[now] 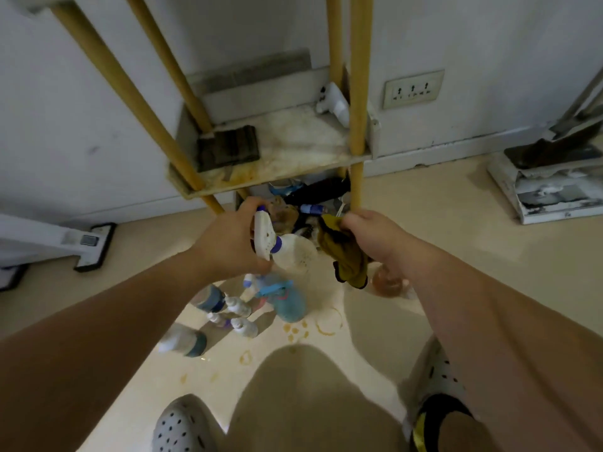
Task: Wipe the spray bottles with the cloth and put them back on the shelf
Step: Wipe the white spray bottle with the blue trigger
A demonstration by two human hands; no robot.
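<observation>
- Left hand [228, 243]: grips spray bottle [295, 256] at its trigger head, with the body pointing toward the right hand.
- Right hand [375, 236]: pinches cloth [346, 256], which hangs just beside the bottle body.

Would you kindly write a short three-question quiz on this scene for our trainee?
1. True or false: the left hand holds a spray bottle.
2. The cloth gripped by the right hand is: A red, B mustard yellow, C white.
3. Fill in: the other bottles wait on the ____, in front of the shelf.
Key: 1 true; 2 B; 3 floor.
</observation>
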